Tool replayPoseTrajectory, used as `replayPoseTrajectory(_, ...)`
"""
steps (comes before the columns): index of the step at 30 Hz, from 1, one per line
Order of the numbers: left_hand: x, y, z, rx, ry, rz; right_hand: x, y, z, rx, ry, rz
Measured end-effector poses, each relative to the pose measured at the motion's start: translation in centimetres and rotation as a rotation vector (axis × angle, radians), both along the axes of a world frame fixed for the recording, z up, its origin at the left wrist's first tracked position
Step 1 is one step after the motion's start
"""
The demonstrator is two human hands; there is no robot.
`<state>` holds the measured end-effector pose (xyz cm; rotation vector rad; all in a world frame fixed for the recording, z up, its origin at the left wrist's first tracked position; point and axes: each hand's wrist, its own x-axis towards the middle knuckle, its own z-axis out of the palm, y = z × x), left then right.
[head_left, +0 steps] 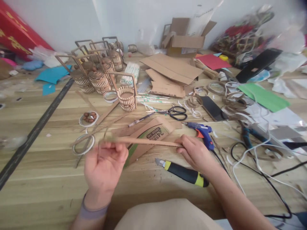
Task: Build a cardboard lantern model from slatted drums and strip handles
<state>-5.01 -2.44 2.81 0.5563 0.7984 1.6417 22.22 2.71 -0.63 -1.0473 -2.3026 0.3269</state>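
A narrow cardboard strip (148,141) stretches level between my two hands above the table. My right hand (195,155) pinches its right end between thumb and fingers. At the strip's left part is my left hand (105,163), palm turned up, fingers curled and blurred behind it; its exact hold is hard to see. Beneath the strip lies a printed cardboard piece (153,134). A yellow and black utility knife (183,172), blade out, rests just below my right hand. The blue hot glue gun (201,131) lies beyond that hand.
Black-handled scissors (177,113), a pen (141,119) and a small stick basket (126,98) stand or lie ahead. Several handled baskets (98,78) are at the back left. Cardboard sheets (171,68) are behind. Tangled cables (256,159) cover the right. Tape rolls (83,143) lie left.
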Motion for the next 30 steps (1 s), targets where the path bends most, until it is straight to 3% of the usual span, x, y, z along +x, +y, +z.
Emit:
replayPoseTrajectory(2,0.3,0.2,-0.3,-0.029,0.049,0.025,-0.4,-0.5,0.1,-0.168,0.213,-0.101)
replayPoseTrajectory(4,1.1,0.2,-0.9,-0.054,0.149,-0.030,-1.0,-0.7,0.3,-0.364,0.505,-0.163)
replayPoseTrajectory(7,2.9,-0.5,-1.7,-0.130,0.435,-0.287,-1.9,-0.6,0.7,-0.672,0.869,-0.044)
replayPoseTrajectory(9,4.1,-1.0,-2.2,-0.187,0.604,-0.492,-2.5,-0.5,0.9,-0.847,0.994,0.024)
replayPoseTrajectory(12,5.6,-1.2,-2.7,-0.218,0.642,-0.605,-3.3,-0.9,0.9,-1.020,1.077,0.036)
replayPoseTrajectory(19,6.8,-0.3,-3.3,-0.305,0.444,-0.687,-5.4,-2.5,-0.3,-1.194,1.085,0.009)
replayPoseTrajectory(26,6.9,-0.2,-3.8,-0.461,0.209,-0.731,-5.3,-2.6,-0.3,-1.181,0.962,-0.049)
replayPoseTrajectory(30,7.1,-0.2,-3.9,-0.443,0.178,-0.768,-5.6,-3.0,-0.2,-1.194,0.954,-0.121)
